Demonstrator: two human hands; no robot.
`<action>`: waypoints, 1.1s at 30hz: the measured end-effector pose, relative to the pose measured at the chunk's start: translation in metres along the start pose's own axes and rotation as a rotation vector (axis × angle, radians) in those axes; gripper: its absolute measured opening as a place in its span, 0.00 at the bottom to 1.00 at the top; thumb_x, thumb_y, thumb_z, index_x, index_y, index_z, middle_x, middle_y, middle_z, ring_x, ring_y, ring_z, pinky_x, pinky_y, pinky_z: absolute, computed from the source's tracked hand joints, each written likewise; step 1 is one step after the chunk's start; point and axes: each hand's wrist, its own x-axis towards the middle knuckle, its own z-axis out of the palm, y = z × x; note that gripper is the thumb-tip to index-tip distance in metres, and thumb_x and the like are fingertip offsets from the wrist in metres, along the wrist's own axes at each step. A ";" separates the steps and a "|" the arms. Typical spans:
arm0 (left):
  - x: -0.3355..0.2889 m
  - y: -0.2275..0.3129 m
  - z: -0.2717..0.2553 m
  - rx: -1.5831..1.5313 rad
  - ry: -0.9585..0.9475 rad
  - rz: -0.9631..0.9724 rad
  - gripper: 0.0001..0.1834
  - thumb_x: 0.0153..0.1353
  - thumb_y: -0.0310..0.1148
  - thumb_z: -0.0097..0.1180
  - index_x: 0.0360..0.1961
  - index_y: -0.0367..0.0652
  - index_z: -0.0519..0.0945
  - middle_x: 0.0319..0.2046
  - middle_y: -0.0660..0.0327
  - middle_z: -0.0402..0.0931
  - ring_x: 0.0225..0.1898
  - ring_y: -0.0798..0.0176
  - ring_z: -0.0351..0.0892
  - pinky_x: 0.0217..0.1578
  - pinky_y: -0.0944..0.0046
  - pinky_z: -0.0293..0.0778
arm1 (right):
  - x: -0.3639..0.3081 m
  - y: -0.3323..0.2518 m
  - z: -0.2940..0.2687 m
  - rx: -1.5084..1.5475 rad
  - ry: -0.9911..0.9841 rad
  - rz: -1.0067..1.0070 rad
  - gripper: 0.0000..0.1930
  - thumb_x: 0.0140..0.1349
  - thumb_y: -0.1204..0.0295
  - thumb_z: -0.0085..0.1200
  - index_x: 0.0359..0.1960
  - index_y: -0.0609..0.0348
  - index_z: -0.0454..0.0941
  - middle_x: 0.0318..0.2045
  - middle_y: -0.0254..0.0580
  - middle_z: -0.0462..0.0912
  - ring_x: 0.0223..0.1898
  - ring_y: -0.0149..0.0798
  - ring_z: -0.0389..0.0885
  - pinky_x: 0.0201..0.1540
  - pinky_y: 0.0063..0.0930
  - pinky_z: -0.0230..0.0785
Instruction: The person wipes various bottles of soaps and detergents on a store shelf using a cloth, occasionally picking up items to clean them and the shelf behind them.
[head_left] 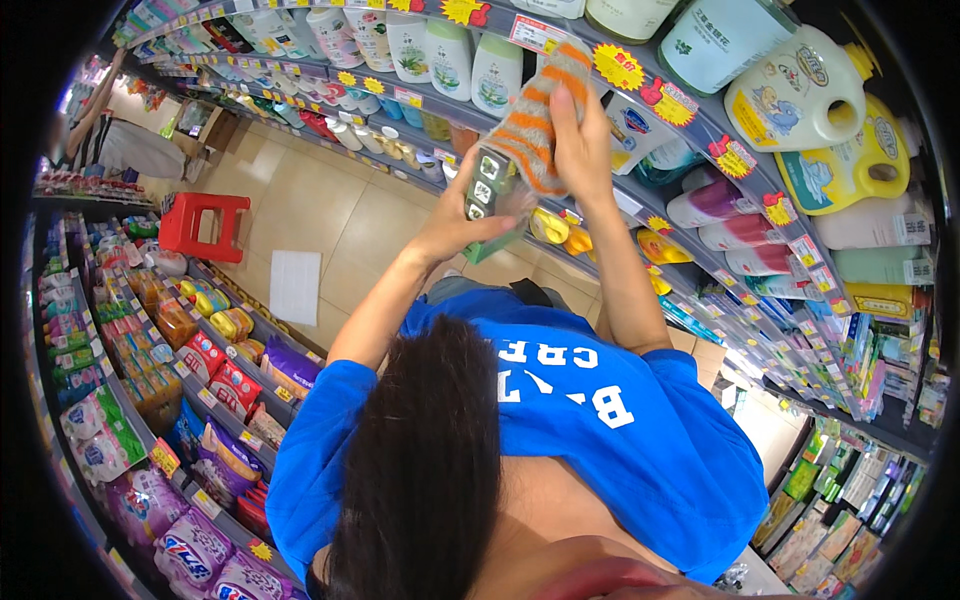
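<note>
My left hand point(446, 222) is wrapped around a green box point(488, 186) with small white square pictures on its side. It is held up in front of the shelf and tilted. In my right hand point(584, 140) is an orange and grey striped cloth point(538, 122), fingers closed on it. The cloth lies against the top and far side of the box and hides part of it. Behind my hands, pale bottles with green caps or labels, such as a white bottle point(497, 75), line the shelf.
Large yellow jugs point(800, 92) stand on the shelf at the upper right, with price tags point(618, 66) along its edge. A red stool point(205, 226) and a white sheet point(295, 287) are on the tiled floor. Packed shelves with purple packs point(190, 550) run along the left. Another person point(130, 148) is at far left.
</note>
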 end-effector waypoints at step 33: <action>0.032 0.001 -0.050 -0.822 -0.100 0.070 0.48 0.54 0.74 0.29 0.57 0.40 0.66 0.50 0.55 0.73 0.50 0.57 0.75 0.52 0.55 0.72 | -0.056 -0.038 0.017 -0.195 -0.031 0.041 0.21 0.65 0.75 0.47 0.60 0.62 0.67 0.57 0.56 0.71 0.50 0.39 0.77 0.50 0.27 0.69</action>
